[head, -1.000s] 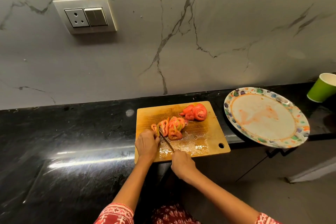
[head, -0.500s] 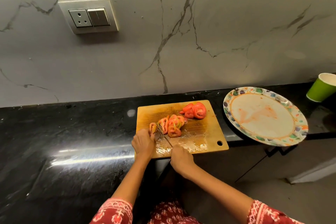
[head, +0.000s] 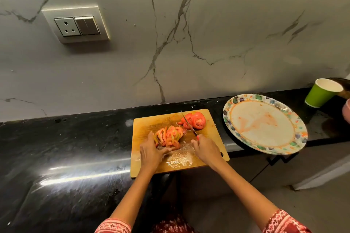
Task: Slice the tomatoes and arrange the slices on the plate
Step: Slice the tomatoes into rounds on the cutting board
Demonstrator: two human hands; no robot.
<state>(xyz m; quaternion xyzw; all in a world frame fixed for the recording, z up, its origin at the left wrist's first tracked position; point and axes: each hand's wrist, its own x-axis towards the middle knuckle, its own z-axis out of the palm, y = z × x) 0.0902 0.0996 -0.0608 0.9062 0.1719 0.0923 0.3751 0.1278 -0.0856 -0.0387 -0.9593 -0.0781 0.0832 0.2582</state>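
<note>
A wooden cutting board (head: 212, 130) lies on the black counter. A row of red-green tomato slices (head: 169, 135) sits at its middle, and a second pile of red slices (head: 198, 121) lies at the back right. My left hand (head: 151, 152) rests against the left side of the middle row, thumb stretched under it. My right hand (head: 205, 150) grips a thin knife (head: 187, 122) whose blade points away over the red pile. The patterned plate (head: 265, 125) stands to the right of the board, smeared with juice and holding no slices.
A green paper cup (head: 321, 93) stands behind the plate at the far right. The plate overhangs the counter's front edge. A wall socket (head: 75, 24) is set in the marble backsplash. Tomato juice wets the board's front part (head: 179, 159).
The knife has left the cut beside my left hand and swung right, its blade now over the back pile. My left hand has moved in against the sliced row.
</note>
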